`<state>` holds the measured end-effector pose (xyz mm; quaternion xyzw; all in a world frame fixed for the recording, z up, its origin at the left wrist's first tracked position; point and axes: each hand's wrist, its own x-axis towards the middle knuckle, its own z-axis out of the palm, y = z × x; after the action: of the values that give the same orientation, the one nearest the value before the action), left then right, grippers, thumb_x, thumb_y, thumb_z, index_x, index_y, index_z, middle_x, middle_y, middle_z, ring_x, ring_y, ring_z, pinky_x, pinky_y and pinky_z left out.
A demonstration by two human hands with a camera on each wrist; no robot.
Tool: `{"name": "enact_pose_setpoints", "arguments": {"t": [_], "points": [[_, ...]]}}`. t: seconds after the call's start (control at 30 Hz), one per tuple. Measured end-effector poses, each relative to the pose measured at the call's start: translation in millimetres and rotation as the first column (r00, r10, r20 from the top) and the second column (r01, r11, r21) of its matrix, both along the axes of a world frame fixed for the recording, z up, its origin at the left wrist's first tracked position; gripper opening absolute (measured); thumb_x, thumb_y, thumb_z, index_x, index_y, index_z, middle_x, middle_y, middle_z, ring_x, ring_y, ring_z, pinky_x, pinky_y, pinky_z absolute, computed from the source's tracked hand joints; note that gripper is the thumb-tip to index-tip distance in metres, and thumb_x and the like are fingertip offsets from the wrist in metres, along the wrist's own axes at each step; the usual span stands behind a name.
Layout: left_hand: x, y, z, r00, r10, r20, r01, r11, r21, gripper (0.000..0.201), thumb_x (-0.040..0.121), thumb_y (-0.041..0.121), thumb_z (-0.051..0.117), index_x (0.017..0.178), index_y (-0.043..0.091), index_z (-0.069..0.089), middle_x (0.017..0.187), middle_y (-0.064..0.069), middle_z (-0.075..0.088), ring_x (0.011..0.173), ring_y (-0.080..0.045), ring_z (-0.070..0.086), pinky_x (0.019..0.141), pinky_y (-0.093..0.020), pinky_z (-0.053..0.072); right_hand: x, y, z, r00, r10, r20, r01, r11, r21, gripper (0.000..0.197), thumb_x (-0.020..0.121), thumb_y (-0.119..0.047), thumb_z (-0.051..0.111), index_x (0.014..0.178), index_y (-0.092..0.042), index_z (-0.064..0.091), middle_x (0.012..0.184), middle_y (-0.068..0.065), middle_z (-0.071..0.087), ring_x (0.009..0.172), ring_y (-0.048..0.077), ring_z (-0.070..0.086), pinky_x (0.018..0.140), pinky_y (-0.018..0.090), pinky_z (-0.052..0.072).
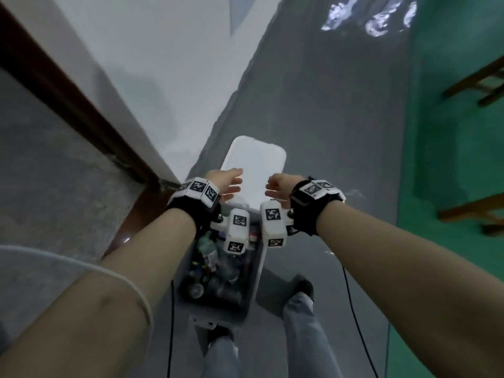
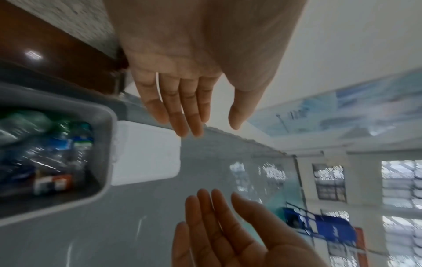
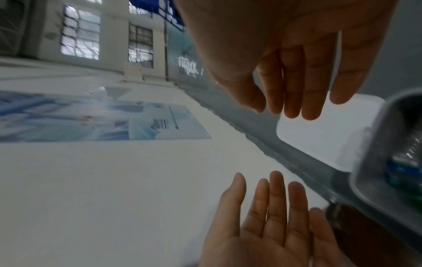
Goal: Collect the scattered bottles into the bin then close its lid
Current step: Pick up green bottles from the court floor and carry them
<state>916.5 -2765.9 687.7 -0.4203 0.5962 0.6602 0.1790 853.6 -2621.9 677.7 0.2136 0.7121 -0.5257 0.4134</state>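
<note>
Both forearms reach over the bin (image 1: 256, 271), full of bottles (image 1: 215, 268); left hand (image 1: 227, 184) and right hand (image 1: 278, 188) are spread, empty. Next, I judge: grasp the white lid (image 1: 256, 162) hanging behind, swing it shut.

Right hand (image 3: 297, 59) and left hand (image 3: 274, 225) outstretched, empty, beside lid (image 3: 319, 135).

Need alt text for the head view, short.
Both hands, left hand and right hand, reach empty and open toward the white lid hanging open behind a grey bin full of bottles on a grey floor.
</note>
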Motion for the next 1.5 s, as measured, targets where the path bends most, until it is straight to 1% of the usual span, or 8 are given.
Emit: {"name": "enact_pose_setpoints", "arguments": {"t": [0.2, 0.33, 0.47, 0.7, 0.97, 1.13, 1.33, 1.5], "points": [[-125, 151, 84, 0.97, -0.203, -0.135, 0.2, 0.979, -0.033, 0.01, 0.091, 0.028, 0.058, 0.082, 0.021, 0.056, 0.081, 0.004, 0.063, 0.07, -0.01, 0.058, 0.067, -0.021, 0.044, -116, 175, 79, 0.982, -0.111, -0.155, 0.109, 0.994, -0.02, 0.023, 0.096, -0.015, 0.044, 0.075, -0.014, 0.052, 0.081, 0.002, 0.06, 0.067, 0.011, 0.06, 0.06, 0.024, 0.047], [-213, 281, 126, 0.94, -0.261, -0.219, 0.261, 0.965, -0.03, 0.017, 0.091, 0.025, 0.058, 0.075, 0.019, 0.055, 0.059, 0.007, 0.064, 0.058, -0.011, 0.056, 0.058, -0.022, 0.039, -178, 310, 131, 0.952, -0.219, -0.216, 0.231, 0.972, 0.034, 0.029, 0.094, -0.014, 0.044, 0.066, -0.01, 0.052, 0.038, -0.001, 0.055, 0.029, 0.008, 0.05, 0.042, 0.017, 0.038], [-276, 410, 174, 0.887, -0.333, -0.319, 0.361, 0.932, 0.03, 0.019, 0.091, 0.027, 0.057, 0.074, 0.017, 0.055, 0.062, 0.005, 0.066, 0.056, -0.011, 0.059, 0.062, -0.023, 0.043, -228, 444, 181, 0.909, -0.308, -0.282, 0.352, 0.928, 0.122, 0.032, 0.095, -0.015, 0.043, 0.064, -0.01, 0.048, 0.029, -0.002, 0.048, 0.019, 0.011, 0.042, 0.034, 0.01, 0.033], [-363, 579, 259, 0.75, -0.453, -0.483, 0.546, 0.836, 0.064, 0.017, 0.093, 0.025, 0.054, 0.079, 0.015, 0.055, 0.076, 0.001, 0.064, 0.061, -0.012, 0.058, 0.059, -0.024, 0.043, -289, 619, 243, 0.718, -0.574, -0.393, 0.625, 0.781, 0.001, 0.031, 0.092, -0.016, 0.046, 0.061, -0.013, 0.049, 0.036, -0.001, 0.055, 0.024, 0.014, 0.047, 0.041, 0.014, 0.041], [-463, 753, 268, 0.621, -0.615, -0.486, 0.718, 0.696, 0.037, 0.018, 0.094, 0.023, 0.049, 0.078, 0.016, 0.053, 0.063, 0.003, 0.065, 0.061, -0.011, 0.053, 0.056, -0.023, 0.04, -341, 761, 263, 0.561, -0.693, -0.452, 0.745, 0.661, -0.089, 0.042, 0.092, -0.007, 0.041, 0.05, -0.009, 0.045, 0.033, 0.0, 0.046, 0.034, 0.015, 0.044, 0.049, 0.02, 0.035], [-495, 893, 272, 0.457, -0.758, -0.465, 0.862, 0.506, 0.024, 0.022, 0.095, 0.02, 0.043, 0.076, 0.014, 0.05, 0.04, 0.007, 0.059, 0.059, -0.011, 0.051, 0.052, -0.023, 0.037, -331, 868, 278, 0.315, -0.837, -0.447, 0.899, 0.415, -0.143, 0.031, 0.094, -0.01, 0.044, 0.063, -0.01, 0.049, 0.056, 0.003, 0.053, 0.035, 0.014, 0.052, 0.053, 0.023, 0.04], [-471, 1078, 257, 0.217, -0.89, -0.4, 0.971, 0.237, -0.001, 0.022, 0.095, 0.02, 0.044, 0.074, 0.016, 0.049, 0.057, 0.004, 0.064, 0.061, -0.011, 0.052, 0.055, -0.023, 0.039, -263, 1019, 259, 0.029, -0.919, -0.394, 0.983, 0.098, -0.157, 0.029, 0.095, -0.011, 0.044, 0.067, -0.011, 0.048, 0.069, 0.002, 0.052, 0.052, 0.016, 0.055, 0.051, 0.022, 0.042], [-425, 1241, 223, 0.048, -0.925, -0.376, 0.999, 0.054, -0.006, 0.022, 0.094, 0.017, 0.043, 0.073, 0.016, 0.048, 0.046, 0.006, 0.061, 0.061, -0.011, 0.052, 0.056, -0.023, 0.039, -201, 1162, 227, -0.11, -0.917, -0.382, 0.991, -0.074, -0.107, 0.03, 0.097, -0.012, 0.042, 0.068, -0.011, 0.048, 0.036, -0.003, 0.054, 0.024, 0.009, 0.049, 0.034, 0.012, 0.038]]}}
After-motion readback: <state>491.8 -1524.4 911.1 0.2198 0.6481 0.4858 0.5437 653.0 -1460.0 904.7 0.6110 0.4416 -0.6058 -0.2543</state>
